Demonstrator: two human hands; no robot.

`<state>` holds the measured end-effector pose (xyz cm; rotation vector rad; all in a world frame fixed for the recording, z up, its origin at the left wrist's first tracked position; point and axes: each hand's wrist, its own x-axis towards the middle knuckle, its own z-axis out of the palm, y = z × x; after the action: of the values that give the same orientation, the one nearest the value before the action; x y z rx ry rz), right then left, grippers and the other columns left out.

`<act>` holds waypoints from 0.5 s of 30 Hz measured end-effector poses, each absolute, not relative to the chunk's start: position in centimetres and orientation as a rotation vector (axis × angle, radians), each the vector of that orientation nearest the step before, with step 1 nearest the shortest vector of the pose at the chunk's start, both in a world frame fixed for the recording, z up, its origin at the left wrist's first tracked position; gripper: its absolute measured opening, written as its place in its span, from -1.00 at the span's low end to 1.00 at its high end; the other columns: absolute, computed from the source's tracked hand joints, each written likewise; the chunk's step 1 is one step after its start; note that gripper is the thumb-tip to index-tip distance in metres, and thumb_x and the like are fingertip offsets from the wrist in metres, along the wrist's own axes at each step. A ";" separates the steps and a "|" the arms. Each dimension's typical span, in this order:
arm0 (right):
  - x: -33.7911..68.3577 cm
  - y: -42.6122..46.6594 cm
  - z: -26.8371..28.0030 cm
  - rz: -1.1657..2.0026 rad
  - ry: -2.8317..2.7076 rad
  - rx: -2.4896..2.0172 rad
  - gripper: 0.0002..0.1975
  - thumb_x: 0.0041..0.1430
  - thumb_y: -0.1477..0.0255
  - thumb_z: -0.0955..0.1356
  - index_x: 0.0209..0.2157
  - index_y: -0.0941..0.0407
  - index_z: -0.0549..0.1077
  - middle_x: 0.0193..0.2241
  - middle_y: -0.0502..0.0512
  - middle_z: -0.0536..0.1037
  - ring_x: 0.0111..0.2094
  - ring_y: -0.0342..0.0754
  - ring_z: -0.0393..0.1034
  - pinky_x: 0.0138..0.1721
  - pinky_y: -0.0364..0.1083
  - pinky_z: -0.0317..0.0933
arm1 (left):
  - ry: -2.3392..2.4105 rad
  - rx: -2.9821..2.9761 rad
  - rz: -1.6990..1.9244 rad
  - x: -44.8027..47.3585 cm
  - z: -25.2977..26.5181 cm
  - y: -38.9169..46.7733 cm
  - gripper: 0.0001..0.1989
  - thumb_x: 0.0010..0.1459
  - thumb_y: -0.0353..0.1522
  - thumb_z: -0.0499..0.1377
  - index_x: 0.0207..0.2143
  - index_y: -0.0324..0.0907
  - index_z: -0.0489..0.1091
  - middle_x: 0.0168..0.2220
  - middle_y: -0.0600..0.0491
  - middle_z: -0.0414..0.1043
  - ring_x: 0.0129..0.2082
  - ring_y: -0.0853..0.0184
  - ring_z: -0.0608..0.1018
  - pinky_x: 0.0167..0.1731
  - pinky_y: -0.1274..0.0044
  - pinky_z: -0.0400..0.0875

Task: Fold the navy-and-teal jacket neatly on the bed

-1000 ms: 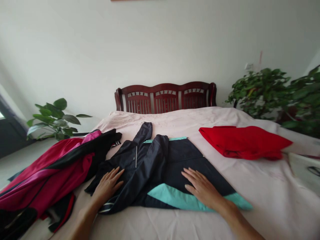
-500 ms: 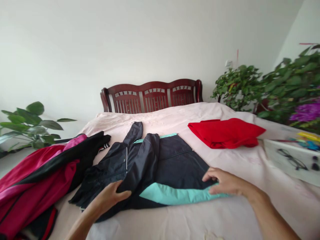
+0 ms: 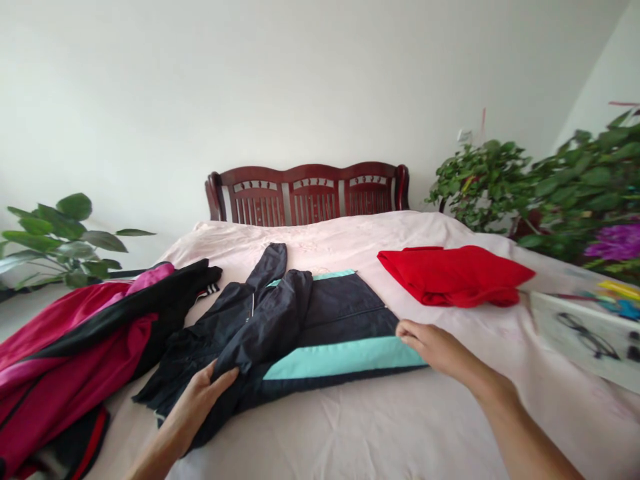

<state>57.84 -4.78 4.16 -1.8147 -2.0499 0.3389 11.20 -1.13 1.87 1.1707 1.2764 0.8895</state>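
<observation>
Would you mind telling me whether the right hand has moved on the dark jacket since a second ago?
Yes: the right hand went from the dark jacket panel to its right edge, toward the red garment.

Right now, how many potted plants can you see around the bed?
3. One broad-leaved plant stands left of the bed; a leafy bush sits right of the headboard; a larger one with purple flowers is at the far right. Their pots are hidden.

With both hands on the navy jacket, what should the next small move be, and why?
Probably fold the right edge leftward. The right hand grips the dark navy jacket at its right edge by the teal stripe, while the left hand pins the folded sleeve in the middle.
</observation>
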 end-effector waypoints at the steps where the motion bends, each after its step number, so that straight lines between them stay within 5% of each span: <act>1: 57.4 -3.8 4.6 0.256 -2.066 -1.833 -0.85 0.26 0.38 0.20 -0.32 0.03 0.39 -0.39 -0.04 0.52 -0.34 -0.07 0.39 -0.32 -0.13 0.11 | 1.287 1.167 0.887 11.0 1.6 -1.1 -0.41 -0.02 -0.04 0.34 0.01 -0.14 0.44 -0.22 0.05 0.64 -0.27 0.23 0.65 -0.12 0.46 0.53; 4: 56.1 -0.7 4.2 0.026 -2.145 -1.894 -0.87 0.24 0.42 0.26 -0.33 0.04 0.43 -0.33 0.02 0.56 -0.26 -0.03 0.43 -0.26 -0.10 0.13 | 1.296 1.187 0.814 10.3 0.7 -0.8 -0.45 -0.04 -0.01 0.33 -0.09 -0.16 0.46 -0.25 0.06 0.64 -0.26 0.20 0.65 -0.07 0.41 0.50; 10: 55.4 2.2 -1.8 -0.351 -2.159 -1.803 -0.93 0.22 0.41 0.35 -0.26 0.06 0.49 -0.27 0.09 0.54 -0.14 0.03 0.40 -0.06 -0.02 0.22 | 1.388 1.349 0.583 8.6 0.3 -1.2 -0.58 -0.06 0.03 0.24 -0.41 -0.15 0.42 -0.48 0.12 0.53 -0.41 0.20 0.58 -0.36 0.46 0.46; 15: 54.1 1.2 -1.9 -0.516 -2.014 -1.808 -0.75 0.29 0.34 0.31 -0.05 0.10 0.48 -0.04 0.18 0.54 0.09 0.15 0.32 0.19 0.19 0.07 | 1.586 1.541 0.538 7.5 0.7 -0.9 -0.60 -0.16 0.02 0.21 -0.58 -0.11 0.27 -0.58 0.17 0.37 -0.50 0.28 0.45 -0.47 0.51 0.32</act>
<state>54.12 1.17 -1.90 -1.8081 -2.0145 -0.5159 7.51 -0.93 0.68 1.5406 1.5865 0.5378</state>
